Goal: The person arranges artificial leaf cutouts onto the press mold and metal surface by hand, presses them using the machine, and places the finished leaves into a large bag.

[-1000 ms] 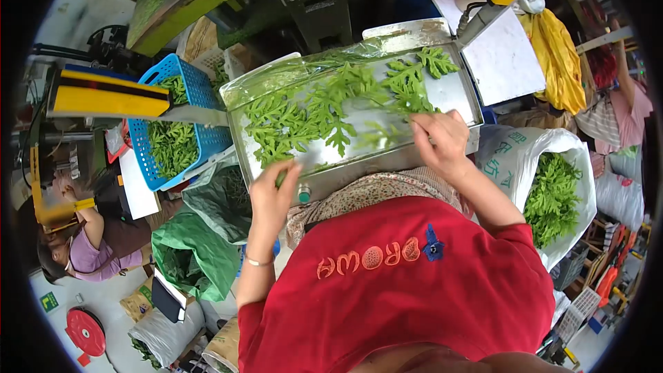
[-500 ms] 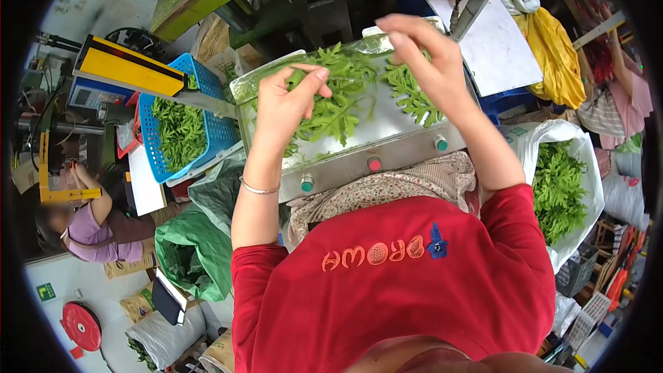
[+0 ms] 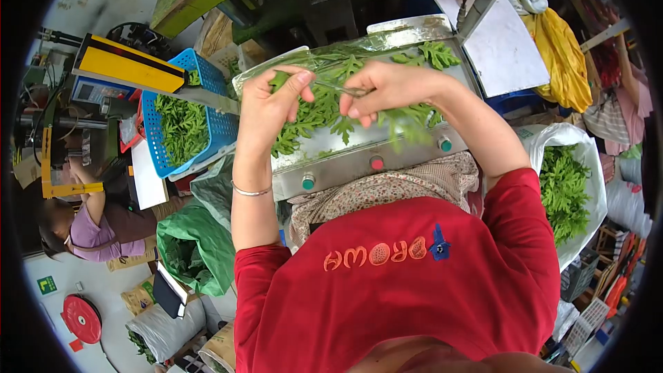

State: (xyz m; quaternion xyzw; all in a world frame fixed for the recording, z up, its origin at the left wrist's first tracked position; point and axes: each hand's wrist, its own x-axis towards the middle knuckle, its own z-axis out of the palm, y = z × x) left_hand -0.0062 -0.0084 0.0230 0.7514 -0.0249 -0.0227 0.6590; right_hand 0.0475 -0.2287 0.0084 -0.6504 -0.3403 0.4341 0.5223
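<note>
Two hands at work above the metal tray (image 3: pixel 345 169), and both are occupied: the left hand (image 3: pixel 273 100) pinches thumb to fingers on a leafy stem (image 3: pixel 335 86), over by the tray's left end, and a bit of green blade pokes up behind the thumb. Across comes the right hand (image 3: pixel 397 86), fingers curled in and gripping that same greenery, which spans the short gap between the two fists, while a blurred leaf (image 3: pixel 407 128) dangles just below the right palm. Under them, green leaves (image 3: pixel 314 116) spread over the tray floor, and another leaf (image 3: pixel 438 55) sits right up in the far right corner, close to the rim. Room to move? A strip of shiny metal shows between the pile and the near edge, where a red button (image 3: pixel 376 162) sits between two green ones on the front wall. On the left flank, a blue basket (image 3: pixel 153 146) of leaves crowds close beside the tray, under the yellow-and-black guard (image 3: pixel 131 65). Out right, the white tabletop (image 3: pixel 507 52) lies just past the tray's edge, and a white sack (image 3: pixel 595 186) of greenery opens near the right elbow.
</note>
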